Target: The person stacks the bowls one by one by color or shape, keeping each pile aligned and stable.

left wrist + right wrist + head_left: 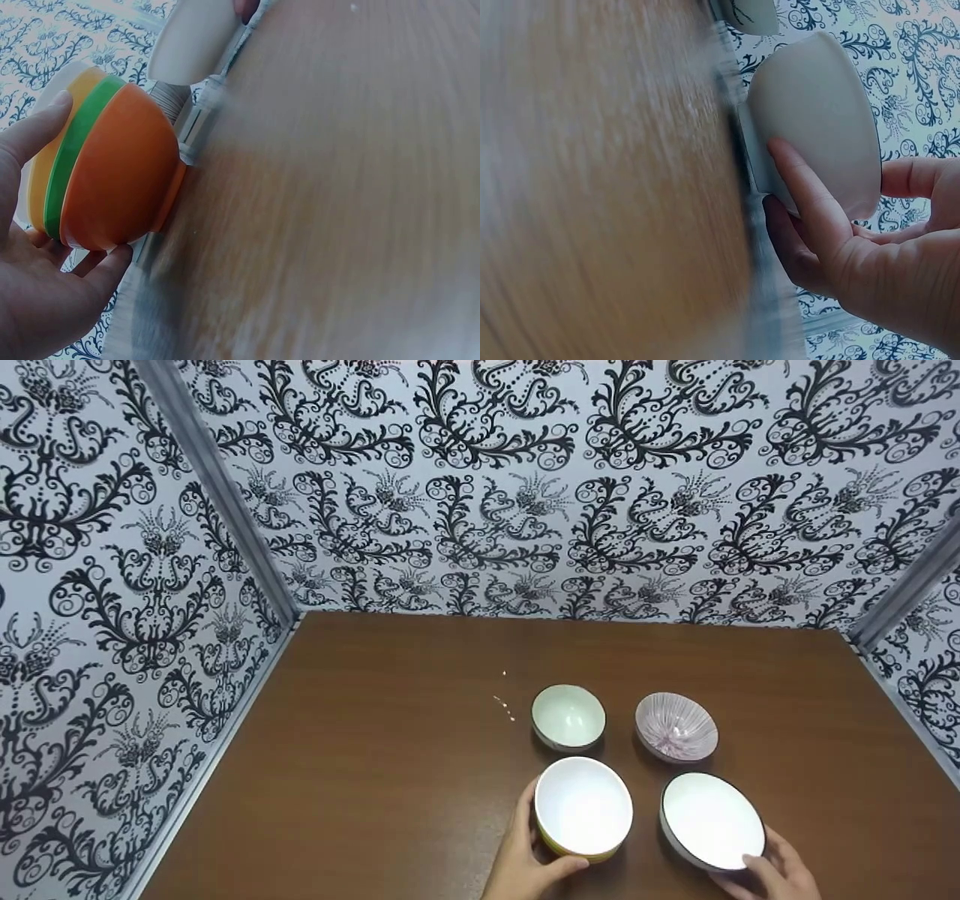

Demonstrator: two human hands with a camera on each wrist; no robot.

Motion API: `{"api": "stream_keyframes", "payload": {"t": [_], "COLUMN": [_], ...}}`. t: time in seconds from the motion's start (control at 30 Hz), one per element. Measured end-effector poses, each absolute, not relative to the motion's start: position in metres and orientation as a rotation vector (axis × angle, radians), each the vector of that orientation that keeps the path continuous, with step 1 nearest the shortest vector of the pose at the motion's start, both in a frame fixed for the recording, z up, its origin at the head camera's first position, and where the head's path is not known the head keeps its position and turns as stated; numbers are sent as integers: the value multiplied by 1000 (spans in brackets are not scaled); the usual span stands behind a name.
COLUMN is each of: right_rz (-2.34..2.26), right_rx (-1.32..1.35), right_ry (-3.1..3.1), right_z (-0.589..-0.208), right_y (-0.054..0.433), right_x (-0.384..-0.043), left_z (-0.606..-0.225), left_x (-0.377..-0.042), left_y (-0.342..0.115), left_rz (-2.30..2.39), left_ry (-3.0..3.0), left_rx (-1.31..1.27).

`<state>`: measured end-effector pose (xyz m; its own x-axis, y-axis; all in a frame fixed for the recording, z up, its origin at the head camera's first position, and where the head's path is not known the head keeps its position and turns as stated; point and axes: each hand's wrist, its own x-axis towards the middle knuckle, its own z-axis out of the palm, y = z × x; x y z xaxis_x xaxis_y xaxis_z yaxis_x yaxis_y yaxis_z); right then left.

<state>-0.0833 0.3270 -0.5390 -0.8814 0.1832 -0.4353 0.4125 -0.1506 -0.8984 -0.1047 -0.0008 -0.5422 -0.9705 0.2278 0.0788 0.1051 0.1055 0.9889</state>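
My left hand [523,864] grips a striped bowl [584,808] with a white inside, its thumb near the front rim and fingers round the left side. Orange, green and yellow bands show on this bowl [120,165] in the left wrist view, where fingertips support it from below. To the right, my right hand [784,871] holds a white bowl [712,821] with a dark rim. The thumb lies over its rim, while in the right wrist view the fingers spread along the outer wall of the white bowl [814,120]. Both bowls face mouth up.
Just behind the striped bowl stands a pale green bowl [568,717]. A bowl with purplish stripes [676,727] sits to its right, behind the white bowl. Small light specks [504,705] mark the brown table [360,765]. Patterned walls [495,510] enclose the back and sides.
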Motion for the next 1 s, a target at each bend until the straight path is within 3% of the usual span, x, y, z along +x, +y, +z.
{"api": "stream_keyframes", "payload": {"t": [0.37, 1.0], "right_rz": [-2257, -2526], "right_rx": [660, 346], "right_ry": [1914, 1804], "right_z": [-537, -530], "right_y": [324, 326], "right_x": [-79, -71], "left_z": [-543, -541], "left_x": [-105, -106], "left_y": [0, -1], "left_rz": [2030, 1990], "left_ry": [2247, 2340], "left_rx": [341, 410]}}
